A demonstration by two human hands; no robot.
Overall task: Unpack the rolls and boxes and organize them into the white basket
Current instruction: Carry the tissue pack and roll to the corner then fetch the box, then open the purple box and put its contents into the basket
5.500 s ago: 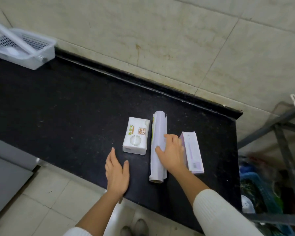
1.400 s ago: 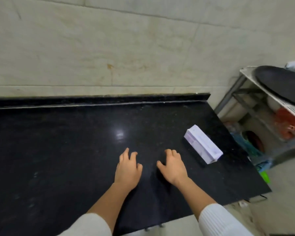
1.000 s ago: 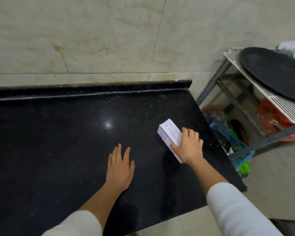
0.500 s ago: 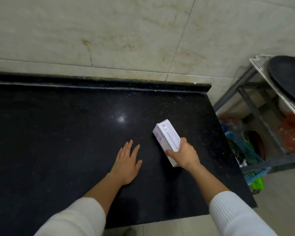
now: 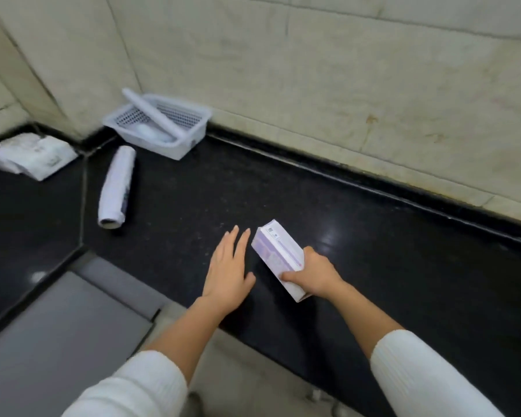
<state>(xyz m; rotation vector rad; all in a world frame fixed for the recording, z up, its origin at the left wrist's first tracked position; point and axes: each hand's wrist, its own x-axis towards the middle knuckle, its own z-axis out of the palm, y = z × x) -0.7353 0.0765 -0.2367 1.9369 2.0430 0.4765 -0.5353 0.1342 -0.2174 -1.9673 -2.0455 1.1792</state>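
Note:
My right hand (image 5: 315,273) grips the near end of a long white and purple box (image 5: 275,254), held just above the black counter (image 5: 373,266). Just left of the box, my left hand (image 5: 229,270) hovers flat with fingers apart, holding nothing. The white basket (image 5: 190,136) stands far off at the back left against the wall. A thin white roll (image 5: 155,117) leans across its rim, and something pale lies inside it. A thicker wrapped roll (image 5: 115,188) lies on the counter in front of the basket.
A crumpled white plastic package (image 5: 30,155) lies in the far left corner of the counter. A grey cabinet front (image 5: 57,326) sits below the counter's angled front edge. The tiled wall (image 5: 313,85) runs behind the counter.
The view has swung left, bringing the basket, the wrapped roll and the package into sight. My right hand has carried the box leftward. My left hand has stayed beside it.

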